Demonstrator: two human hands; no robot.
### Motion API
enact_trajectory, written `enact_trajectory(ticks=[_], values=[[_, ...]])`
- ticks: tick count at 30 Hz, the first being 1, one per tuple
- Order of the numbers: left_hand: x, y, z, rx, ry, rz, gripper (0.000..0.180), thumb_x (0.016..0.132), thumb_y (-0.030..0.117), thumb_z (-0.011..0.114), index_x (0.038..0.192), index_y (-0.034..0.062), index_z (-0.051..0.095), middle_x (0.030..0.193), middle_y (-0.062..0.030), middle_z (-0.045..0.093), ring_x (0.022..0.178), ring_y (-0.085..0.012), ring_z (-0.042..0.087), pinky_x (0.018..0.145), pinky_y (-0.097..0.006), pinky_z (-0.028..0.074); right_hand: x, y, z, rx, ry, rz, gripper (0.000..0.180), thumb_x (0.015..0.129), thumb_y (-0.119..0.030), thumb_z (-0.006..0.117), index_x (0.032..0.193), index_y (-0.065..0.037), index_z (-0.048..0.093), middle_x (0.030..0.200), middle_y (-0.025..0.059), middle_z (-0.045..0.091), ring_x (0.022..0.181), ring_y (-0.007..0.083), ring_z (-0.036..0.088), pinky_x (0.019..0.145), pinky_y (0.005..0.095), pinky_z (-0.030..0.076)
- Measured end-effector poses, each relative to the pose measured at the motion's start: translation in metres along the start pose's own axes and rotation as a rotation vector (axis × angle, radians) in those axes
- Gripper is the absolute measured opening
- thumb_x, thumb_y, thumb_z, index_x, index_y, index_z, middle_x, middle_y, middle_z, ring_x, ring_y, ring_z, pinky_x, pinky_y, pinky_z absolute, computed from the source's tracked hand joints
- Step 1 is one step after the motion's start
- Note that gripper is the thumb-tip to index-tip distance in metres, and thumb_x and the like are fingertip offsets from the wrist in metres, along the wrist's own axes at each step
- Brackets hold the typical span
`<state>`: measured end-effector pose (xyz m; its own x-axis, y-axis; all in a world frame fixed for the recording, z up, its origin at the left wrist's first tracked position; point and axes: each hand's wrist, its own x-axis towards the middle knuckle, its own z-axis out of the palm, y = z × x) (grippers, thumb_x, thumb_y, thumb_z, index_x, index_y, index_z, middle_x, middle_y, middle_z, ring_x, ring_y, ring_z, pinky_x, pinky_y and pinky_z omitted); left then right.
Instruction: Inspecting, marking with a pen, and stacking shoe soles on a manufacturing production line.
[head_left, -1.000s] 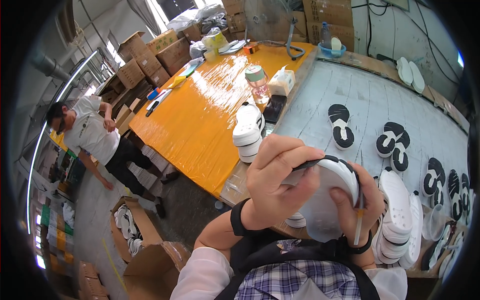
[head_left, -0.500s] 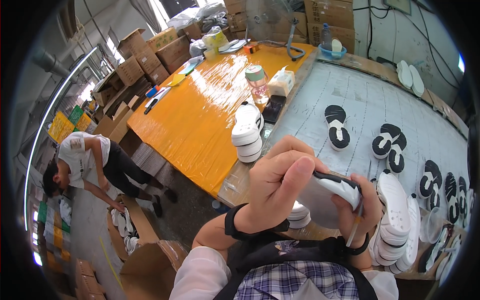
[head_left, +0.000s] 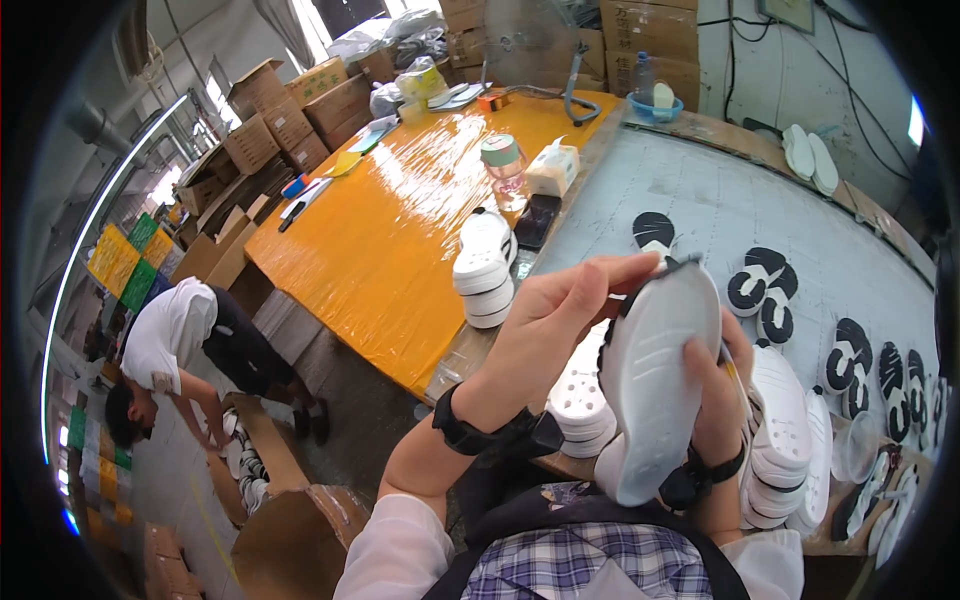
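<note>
I hold a white shoe sole (head_left: 655, 375) upright in front of me, its pale face toward the camera and a black rim along its upper edge. My left hand (head_left: 545, 325) grips its left side with fingers over the top. My right hand (head_left: 715, 395) holds its right edge and seems to hold a thin brush, mostly hidden. A stack of white perforated soles (head_left: 580, 410) lies just below my hands on the bench edge.
Black-and-white soles (head_left: 765, 290) lie spread on the grey bench (head_left: 700, 195). More white stacks (head_left: 485, 275) (head_left: 780, 440) stand near. An orange table (head_left: 400, 220) carries a tape roll, tissue box and phone. A person (head_left: 185, 345) bends over cardboard boxes (head_left: 285, 500) at the lower left.
I have turned the sole from lying flat to standing upright with its pale face toward me. The person on the left has bent lower over the boxes.
</note>
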<state>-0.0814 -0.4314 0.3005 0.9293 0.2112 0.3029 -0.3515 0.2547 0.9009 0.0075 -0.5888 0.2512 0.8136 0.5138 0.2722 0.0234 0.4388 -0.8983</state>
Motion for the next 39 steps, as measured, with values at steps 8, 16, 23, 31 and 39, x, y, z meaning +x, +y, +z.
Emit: enact_trajectory(ticks=[8, 16, 23, 31, 39], values=[[-0.022, -0.043, 0.013, 0.15, 0.087, 0.094, 0.057, 0.085, 0.004, 0.057, 0.134, -0.0014, 0.03, 0.125, -0.0138, 0.048, 0.109, -0.0163, 0.049, 0.088, -0.027, 0.041, 0.022, 0.008, -0.004, 0.532, -0.082, 0.356, 0.033, 0.087, -0.016, 0.055, 0.114, 0.001, 0.046, 0.097, 0.0117, 0.06, 0.081, 0.017, 0.062, 0.068, 0.0274, 0.053], [-0.041, -0.074, 0.012, -0.101, 0.319, -0.115, 0.058, 0.086, 0.008, 0.053, 0.135, -0.0006, 0.024, 0.112, -0.013, 0.055, 0.093, -0.0149, 0.058, 0.076, -0.026, 0.049, 0.042, 0.02, 0.002, 0.545, -0.141, 0.252, 0.041, 0.093, -0.03, 0.044, 0.12, 0.0, 0.041, 0.105, 0.0131, 0.056, 0.094, 0.0171, 0.058, 0.08, 0.0323, 0.049], [-0.043, -0.065, -0.013, -0.371, 0.498, -0.169, 0.037, 0.088, 0.011, 0.046, 0.123, 0.0003, 0.04, 0.108, -0.0125, 0.057, 0.093, -0.0182, 0.06, 0.079, -0.03, 0.05, -0.009, 0.019, 0.012, 0.268, -0.3, 0.258, 0.043, 0.095, -0.026, 0.037, 0.127, 0.003, 0.036, 0.123, 0.0175, 0.047, 0.115, 0.0225, 0.046, 0.096, 0.0325, 0.037], [-0.048, -0.047, -0.059, -0.308, 0.574, -0.069, 0.039, 0.085, 0.005, 0.046, 0.122, -0.0041, 0.039, 0.108, -0.0165, 0.057, 0.093, -0.0228, 0.06, 0.083, -0.034, 0.049, -0.01, 0.038, 0.009, 0.095, -0.376, 0.178, 0.035, 0.09, -0.009, 0.049, 0.122, 0.003, 0.043, 0.119, 0.0168, 0.051, 0.108, 0.0211, 0.052, 0.091, 0.0302, 0.041], [0.023, -0.005, -0.211, 0.128, 0.535, -0.239, 0.034, 0.079, 0.007, 0.051, 0.109, -0.0092, 0.049, 0.097, -0.0165, 0.06, 0.084, -0.0223, 0.061, 0.074, -0.032, 0.049, 0.049, 0.059, -0.034, -0.104, -0.094, 0.301, 0.034, 0.093, -0.028, 0.042, 0.111, 0.0, 0.052, 0.103, 0.0149, 0.061, 0.096, 0.0214, 0.059, 0.085, 0.0303, 0.044]])
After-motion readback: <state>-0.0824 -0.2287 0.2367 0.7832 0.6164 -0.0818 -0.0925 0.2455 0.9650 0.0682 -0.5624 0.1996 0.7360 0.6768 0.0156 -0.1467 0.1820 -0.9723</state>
